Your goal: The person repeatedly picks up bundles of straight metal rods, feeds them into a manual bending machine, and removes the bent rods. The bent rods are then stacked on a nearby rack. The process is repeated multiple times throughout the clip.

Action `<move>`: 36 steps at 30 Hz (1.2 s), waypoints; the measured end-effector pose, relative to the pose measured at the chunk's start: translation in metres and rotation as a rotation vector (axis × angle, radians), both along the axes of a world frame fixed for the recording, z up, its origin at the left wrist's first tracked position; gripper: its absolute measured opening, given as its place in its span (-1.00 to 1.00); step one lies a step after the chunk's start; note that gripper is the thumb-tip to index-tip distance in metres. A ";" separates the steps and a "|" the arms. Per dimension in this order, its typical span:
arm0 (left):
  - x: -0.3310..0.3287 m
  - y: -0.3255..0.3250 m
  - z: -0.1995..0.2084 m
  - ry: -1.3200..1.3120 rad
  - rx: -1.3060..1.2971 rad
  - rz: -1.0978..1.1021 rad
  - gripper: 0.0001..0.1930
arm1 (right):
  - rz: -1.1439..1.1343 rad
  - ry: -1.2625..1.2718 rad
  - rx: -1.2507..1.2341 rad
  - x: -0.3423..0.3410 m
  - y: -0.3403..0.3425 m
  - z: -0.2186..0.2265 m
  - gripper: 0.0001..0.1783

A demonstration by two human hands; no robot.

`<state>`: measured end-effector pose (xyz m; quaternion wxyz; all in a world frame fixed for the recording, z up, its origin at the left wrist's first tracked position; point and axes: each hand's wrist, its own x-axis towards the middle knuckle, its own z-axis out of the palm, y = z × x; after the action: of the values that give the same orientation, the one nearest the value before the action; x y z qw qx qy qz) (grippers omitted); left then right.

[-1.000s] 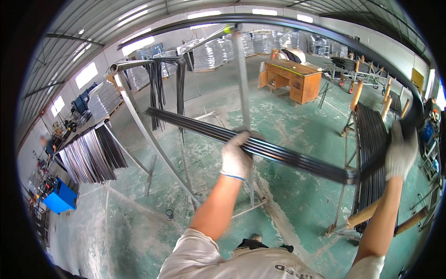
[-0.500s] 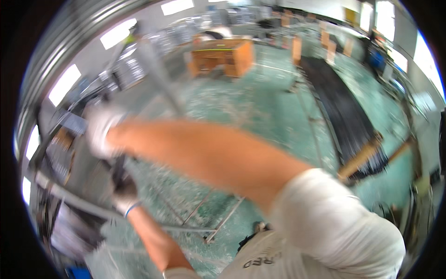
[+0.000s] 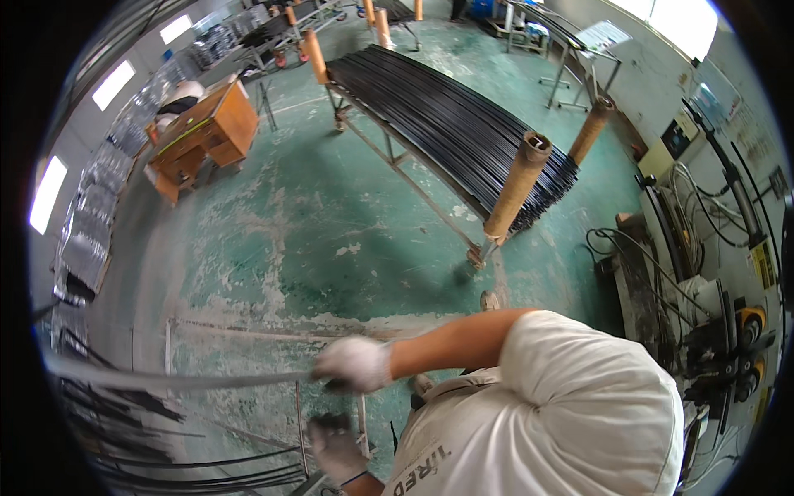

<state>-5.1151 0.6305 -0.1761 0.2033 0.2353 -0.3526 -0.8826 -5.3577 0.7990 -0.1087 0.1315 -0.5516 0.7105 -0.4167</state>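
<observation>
My right hand (image 3: 354, 364), in a white work glove, reaches across in front of my body at the right end of a long grey bar (image 3: 190, 381). Its fingers look curled inward, but blur hides what may be in them. Just below, nearer my body, is my left hand (image 3: 337, 453), gloved in white with dark fingers. Motion smears those fingers, so their grip does not show. Dark long strips (image 3: 198, 479) lie at the lower left, beside my left hand. Thin metal posts stand under the grey bar near both hands.
Ahead, a rack holds many black strips (image 3: 438, 107) between upright brown posts (image 3: 519, 186). A wooden desk (image 3: 207, 136) stands at the far left, near wrapped stacks (image 3: 87, 211). Cables and equipment (image 3: 695, 298) line the right wall. The green floor (image 3: 331, 223) is worn.
My view has swung to the right. Both hands have come from the far left to close in front of my body. The dark piece seen between them before no longer shows clearly.
</observation>
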 end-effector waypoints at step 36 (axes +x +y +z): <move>-0.654 0.604 0.079 0.163 -1.253 -0.736 -0.79 | -1.225 -0.548 0.719 -0.509 0.633 -0.281 -0.53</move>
<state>-5.7692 1.2341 -0.0975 0.0157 -0.1253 -0.8313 -0.5413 -5.8665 1.4319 -0.3894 0.2203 0.1413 0.9236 -0.2801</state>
